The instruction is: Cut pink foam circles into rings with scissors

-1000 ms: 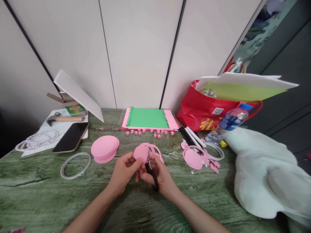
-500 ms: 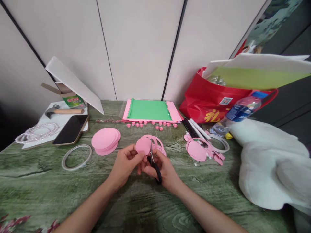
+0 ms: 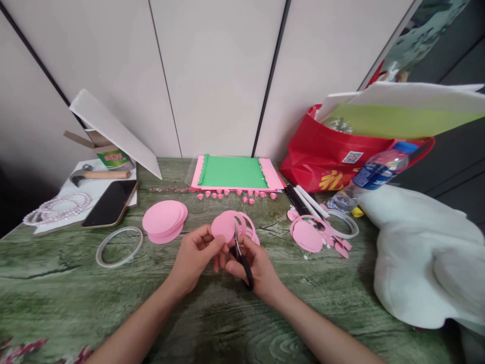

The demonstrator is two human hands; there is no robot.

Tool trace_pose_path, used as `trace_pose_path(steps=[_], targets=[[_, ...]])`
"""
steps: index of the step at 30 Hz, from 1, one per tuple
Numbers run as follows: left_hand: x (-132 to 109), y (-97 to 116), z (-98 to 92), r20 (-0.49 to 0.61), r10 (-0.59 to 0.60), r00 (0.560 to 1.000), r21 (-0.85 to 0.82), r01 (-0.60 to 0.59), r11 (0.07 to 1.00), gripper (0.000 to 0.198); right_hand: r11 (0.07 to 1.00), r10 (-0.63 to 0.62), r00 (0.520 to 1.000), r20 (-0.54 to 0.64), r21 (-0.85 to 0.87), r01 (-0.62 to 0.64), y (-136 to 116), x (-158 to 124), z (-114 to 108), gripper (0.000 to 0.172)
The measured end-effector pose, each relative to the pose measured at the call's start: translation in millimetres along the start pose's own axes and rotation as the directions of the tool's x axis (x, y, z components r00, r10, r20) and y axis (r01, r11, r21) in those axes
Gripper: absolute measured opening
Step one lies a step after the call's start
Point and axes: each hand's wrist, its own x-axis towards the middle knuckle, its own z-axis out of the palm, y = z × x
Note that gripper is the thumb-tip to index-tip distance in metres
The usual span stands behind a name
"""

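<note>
Between thumb and fingers, my left hand (image 3: 197, 255) pinches a small pink paper circle (image 3: 223, 227) above the table. My right hand (image 3: 256, 265) is closed around the black handles of a pair of scissors (image 3: 247, 272). The scissors' blades point away from me and lie at the circle's right edge; whether they bite into the paper I cannot tell. Just behind both hands, several pink paper rings (image 3: 250, 226) rest on the table, partly hidden. To the left lies a stack of larger pink paper circles (image 3: 163, 218).
At left are a tape roll (image 3: 119, 246), a phone (image 3: 110, 203), a hammer (image 3: 102, 174) and bead strings (image 3: 60, 208). Green paper (image 3: 233, 172) lies at the back. Paper scraps (image 3: 307, 236), markers (image 3: 311, 202), a bottle (image 3: 373, 174), a red bag (image 3: 314, 151) and a white plush-like object (image 3: 413, 268) stand right.
Almost nothing differs. My right hand and the scissors have shifted very slightly, while the pink circle stays in my left hand.
</note>
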Motion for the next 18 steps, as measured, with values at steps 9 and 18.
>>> trace_pose_path(steps=[9, 18], targets=[[-0.2, 2.4, -1.8, 0.002, 0.016, 1.0, -0.041, -0.016, 0.999, 0.016, 0.996, 0.018, 1.0, -0.002, -0.088, -0.018, 3.2, -0.8, -3.3, 0.041], [0.6, 3.9, 1.6, 0.009, 0.006, 1.0, -0.037, -0.006, 0.999, 0.019, 0.999, -0.002, 1.0, 0.006, -0.054, 0.002, 6.0, -2.3, 0.0, 0.042]])
